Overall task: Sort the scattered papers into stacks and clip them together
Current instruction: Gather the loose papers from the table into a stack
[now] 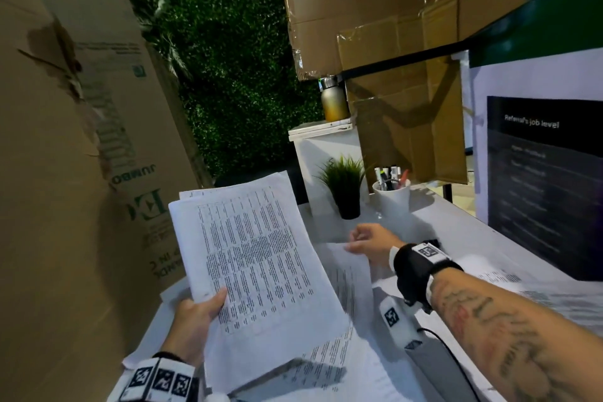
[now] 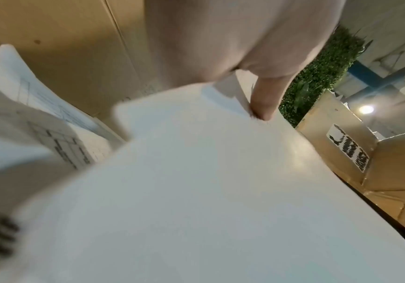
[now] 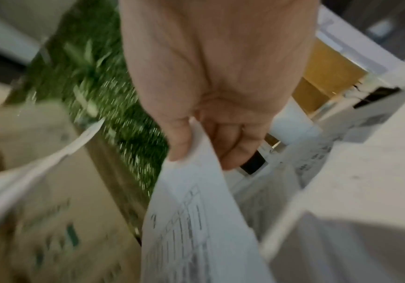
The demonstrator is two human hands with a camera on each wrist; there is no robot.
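I see my left hand (image 1: 192, 316) gripping a paper stack (image 1: 254, 258), my right hand (image 1: 368, 243) pinching one sheet (image 3: 196, 220) near the white cup (image 1: 391, 199) of pens (image 1: 390, 177).

The white flat-topped desk (image 1: 456, 232) carries loose white printed paper sheets (image 1: 346, 365) scattered over its near part, with more printed sheets (image 1: 509, 281) toward the right. At its far edge stand a small green artificial grass plant in a black pot (image 1: 346, 192) and, just beside it, a white cup of pens and markers (image 1: 391, 196). A dark printed poster board (image 1: 541, 179) rests along the right side.
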